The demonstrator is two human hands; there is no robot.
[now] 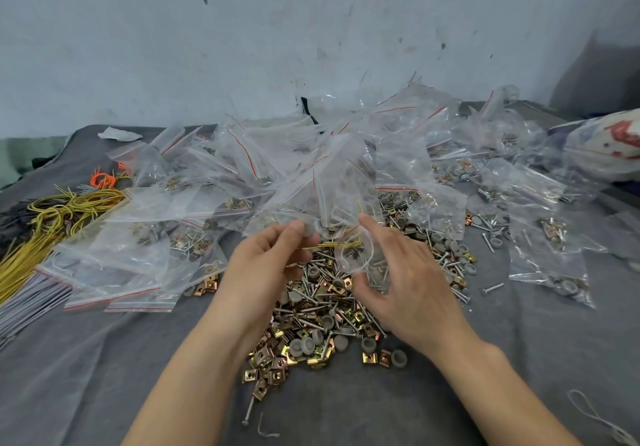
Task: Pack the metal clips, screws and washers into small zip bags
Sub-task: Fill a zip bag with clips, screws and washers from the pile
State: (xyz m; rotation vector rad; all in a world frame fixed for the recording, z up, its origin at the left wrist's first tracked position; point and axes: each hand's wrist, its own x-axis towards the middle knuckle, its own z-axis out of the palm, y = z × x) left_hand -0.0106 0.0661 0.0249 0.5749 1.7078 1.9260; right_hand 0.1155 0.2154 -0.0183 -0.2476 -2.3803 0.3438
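The clear film makes much of this hard to read: the small zip bag [353,260] held up between the two hands shows only as a glossy outline with a red seal line, and its contents cannot be made out against the hardware beneath it. The left hand [273,258] has its fingers curled, the tips pinching a thin yellow wire tie [332,245] that runs across to the bag. The right hand [401,272] is half open, forefinger up and thumb bent low on either side of the bag; whether it actually grips the film cannot be told. Under both hands lies the loose pile [322,321] on a grey cloth [104,376]: square folded brass-coloured metal clips [263,355], slim silver screws [250,407] and round dull grey washers [301,345]. Behind it a crumpled heap of filled zip bags [242,168] hides the back of the table. At the left edge a bundle of yellow ties [52,223] is cut off, and at the right edge so is a printed sack [609,147].
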